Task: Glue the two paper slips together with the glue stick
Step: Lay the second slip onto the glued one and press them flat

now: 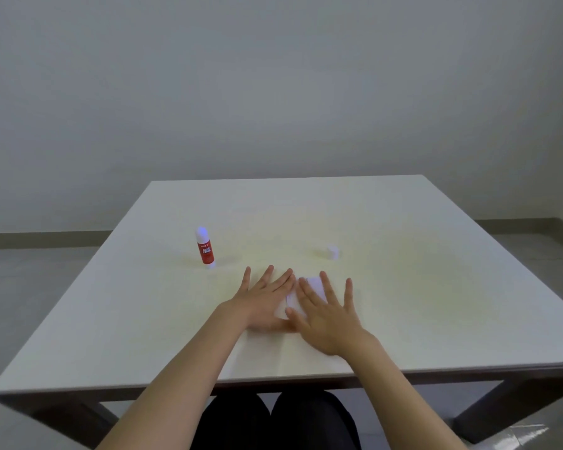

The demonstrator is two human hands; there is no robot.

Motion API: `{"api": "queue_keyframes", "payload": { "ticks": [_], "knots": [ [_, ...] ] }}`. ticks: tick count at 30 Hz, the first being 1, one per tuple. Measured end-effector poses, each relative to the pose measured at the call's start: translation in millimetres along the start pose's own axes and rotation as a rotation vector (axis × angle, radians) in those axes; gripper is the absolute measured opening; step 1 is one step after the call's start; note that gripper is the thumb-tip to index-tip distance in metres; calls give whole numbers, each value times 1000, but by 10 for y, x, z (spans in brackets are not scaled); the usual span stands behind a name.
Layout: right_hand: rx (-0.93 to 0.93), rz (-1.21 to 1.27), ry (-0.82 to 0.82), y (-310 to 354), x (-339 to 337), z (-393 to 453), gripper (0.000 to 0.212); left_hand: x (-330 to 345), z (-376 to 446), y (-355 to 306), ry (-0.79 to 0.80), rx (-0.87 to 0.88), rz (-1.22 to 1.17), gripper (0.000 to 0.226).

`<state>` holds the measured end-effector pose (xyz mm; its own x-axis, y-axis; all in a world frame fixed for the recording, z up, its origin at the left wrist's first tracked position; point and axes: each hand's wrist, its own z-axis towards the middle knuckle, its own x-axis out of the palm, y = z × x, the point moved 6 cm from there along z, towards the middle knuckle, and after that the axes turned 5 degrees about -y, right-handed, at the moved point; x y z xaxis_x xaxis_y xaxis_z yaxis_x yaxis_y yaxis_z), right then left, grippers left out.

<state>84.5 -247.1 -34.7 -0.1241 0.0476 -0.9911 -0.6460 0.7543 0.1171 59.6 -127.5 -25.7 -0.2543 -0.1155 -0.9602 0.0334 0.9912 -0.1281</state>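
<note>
Both hands lie flat, fingers spread wide, gripping nothing. The left hand (263, 298) and right hand (326, 315) press down on the small white paper slips (312, 285), which lie under and between the fingers; I cannot tell whether they overlap fully. This looks like the pressing step, after gluing. Next, I judge, firm even pressure along the joint, then lifting without dragging the paper. Beyond the left fingertips stands the uncapped red-and-white glue stick (204, 248), well apart. Beyond the right fingertips lies its small white cap (331, 252) on the pale square table (436, 287).
</note>
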Motion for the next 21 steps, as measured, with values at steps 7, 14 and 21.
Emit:
{"api": "queue_keyframes", "payload": {
  "ticks": [7, 14, 21],
  "knots": [
    [77, -15, 13, -291, -143, 122, 62, -5, -16, 7, 10, -9, -41, 106],
    [-92, 16, -30, -61, 2, -106, 67, 3, 3, 18, 14, -1, -17, 100],
    [-60, 25, -36, -6, 18, -212, 72, 36, 16, 41, 14, -5, -20, 106]
  ]
}}
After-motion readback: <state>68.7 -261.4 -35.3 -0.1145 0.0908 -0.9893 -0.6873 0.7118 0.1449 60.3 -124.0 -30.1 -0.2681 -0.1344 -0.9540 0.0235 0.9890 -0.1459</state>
